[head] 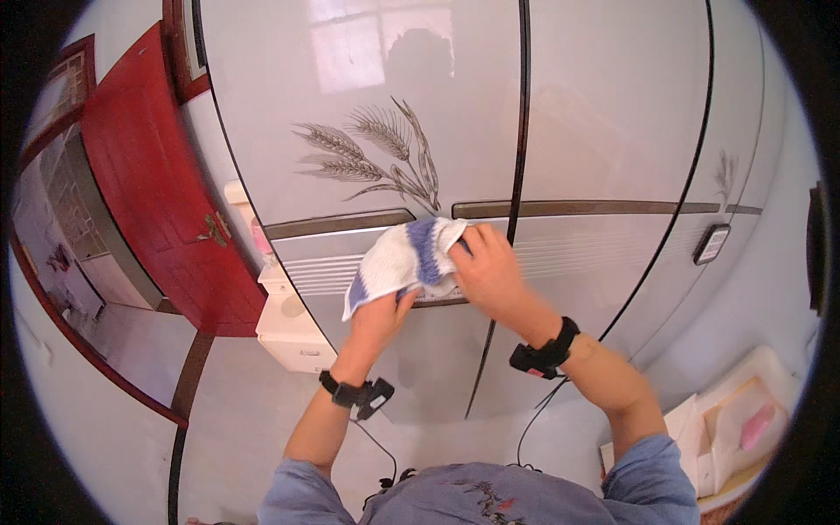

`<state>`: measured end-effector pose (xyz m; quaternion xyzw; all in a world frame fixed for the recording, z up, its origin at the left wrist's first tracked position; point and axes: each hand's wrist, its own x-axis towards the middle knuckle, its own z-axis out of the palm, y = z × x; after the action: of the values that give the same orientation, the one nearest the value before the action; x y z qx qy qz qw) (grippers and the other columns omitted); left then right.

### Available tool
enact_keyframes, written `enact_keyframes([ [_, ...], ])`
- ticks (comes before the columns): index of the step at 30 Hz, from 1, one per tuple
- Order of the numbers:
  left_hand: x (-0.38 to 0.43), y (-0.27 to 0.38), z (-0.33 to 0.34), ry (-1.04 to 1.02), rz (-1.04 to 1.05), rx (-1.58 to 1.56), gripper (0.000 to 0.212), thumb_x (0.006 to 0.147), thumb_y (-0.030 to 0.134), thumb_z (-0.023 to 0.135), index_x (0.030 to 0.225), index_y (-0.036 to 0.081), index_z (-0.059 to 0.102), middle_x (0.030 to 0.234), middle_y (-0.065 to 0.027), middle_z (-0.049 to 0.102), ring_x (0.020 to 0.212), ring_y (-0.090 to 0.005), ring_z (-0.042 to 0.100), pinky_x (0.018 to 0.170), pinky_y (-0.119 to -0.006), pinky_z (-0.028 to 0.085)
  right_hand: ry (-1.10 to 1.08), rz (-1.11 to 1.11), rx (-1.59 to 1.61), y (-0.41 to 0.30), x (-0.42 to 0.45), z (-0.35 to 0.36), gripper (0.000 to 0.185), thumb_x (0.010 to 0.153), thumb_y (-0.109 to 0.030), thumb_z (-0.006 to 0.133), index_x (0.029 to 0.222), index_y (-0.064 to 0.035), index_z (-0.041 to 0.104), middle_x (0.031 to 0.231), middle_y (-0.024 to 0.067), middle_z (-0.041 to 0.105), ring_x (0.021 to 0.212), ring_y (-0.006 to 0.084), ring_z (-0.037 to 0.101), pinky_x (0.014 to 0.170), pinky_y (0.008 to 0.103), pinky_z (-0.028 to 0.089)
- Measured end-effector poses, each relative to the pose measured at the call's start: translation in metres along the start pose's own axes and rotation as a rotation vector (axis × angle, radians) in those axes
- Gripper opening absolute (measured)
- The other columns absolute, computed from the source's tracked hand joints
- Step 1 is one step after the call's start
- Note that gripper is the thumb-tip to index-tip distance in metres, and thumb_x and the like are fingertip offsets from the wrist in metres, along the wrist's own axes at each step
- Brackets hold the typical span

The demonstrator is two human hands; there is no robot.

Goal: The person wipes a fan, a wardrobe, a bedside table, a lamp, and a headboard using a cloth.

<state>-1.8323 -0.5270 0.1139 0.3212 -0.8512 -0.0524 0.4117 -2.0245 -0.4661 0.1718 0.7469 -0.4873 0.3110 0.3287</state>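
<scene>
A white cloth with blue stripes (394,262) is held between my two hands, in front of a glossy pale wardrobe or cabinet door (367,157) with a printed wheat design (387,154). My left hand (380,321) grips the lower edge of the cloth, its fingers partly hidden beneath it. Higher up and to the right, my right hand (485,269) pinches the cloth's right end. Whether the cloth touches the door cannot be told. Black straps with small devices circle both my wrists.
An open red door (164,197) stands at the left beside a doorway. A small cream cabinet (295,335) is by the pale unit's left edge. At the lower right sits a cream container or seat with a pink item (759,425). Black cables hang from my wrists.
</scene>
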Motion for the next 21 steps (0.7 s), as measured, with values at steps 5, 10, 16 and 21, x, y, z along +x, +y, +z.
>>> enact_keyframes([
  [5,-0.061,-0.076,0.023,0.041,-0.103,0.011,0.046,0.088,0.022,0.056,0.129,0.004,0.049,0.137,-0.0214,0.041,0.131,-0.0399,0.031,0.110,-0.048,0.018,0.079,-0.224,0.085,-0.038,0.016,0.039,0.032,0.069,-0.017,0.061,0.099,-0.0065,0.061,0.114,0.0158,0.053,0.113,0.0315,0.048,0.094,0.0461,0.038],
  [10,-0.046,-0.086,0.012,0.148,-0.002,0.098,0.045,0.088,0.022,0.052,0.131,0.008,0.050,0.137,-0.0207,0.044,0.133,-0.0387,0.031,0.112,-0.048,0.017,0.021,-0.222,-0.030,-0.024,0.015,0.034,0.034,0.072,-0.018,0.058,0.104,-0.0055,0.061,0.130,0.0172,0.048,0.128,0.0300,0.040,0.106,0.0488,0.029],
  [16,0.094,-0.010,-0.058,0.100,0.309,0.138,0.046,0.089,0.039,0.054,0.123,0.008,0.057,0.132,-0.0181,0.049,0.127,-0.0384,0.038,0.108,-0.047,0.023,0.195,-0.024,-0.307,0.051,0.068,-0.040,0.047,0.077,-0.025,0.058,0.119,-0.0052,0.056,0.138,0.0143,0.043,0.135,0.0290,0.032,0.109,0.0522,0.022],
  [21,0.222,0.093,-0.099,0.311,0.419,0.309,0.045,0.092,0.043,0.049,0.123,0.011,0.057,0.129,-0.0160,0.052,0.120,-0.0353,0.046,0.104,-0.045,0.031,0.429,0.009,-0.555,0.131,0.147,-0.135,0.056,0.079,-0.030,0.059,0.127,-0.0024,0.050,0.138,0.0169,0.041,0.136,0.0323,0.028,0.110,0.0494,0.023],
])
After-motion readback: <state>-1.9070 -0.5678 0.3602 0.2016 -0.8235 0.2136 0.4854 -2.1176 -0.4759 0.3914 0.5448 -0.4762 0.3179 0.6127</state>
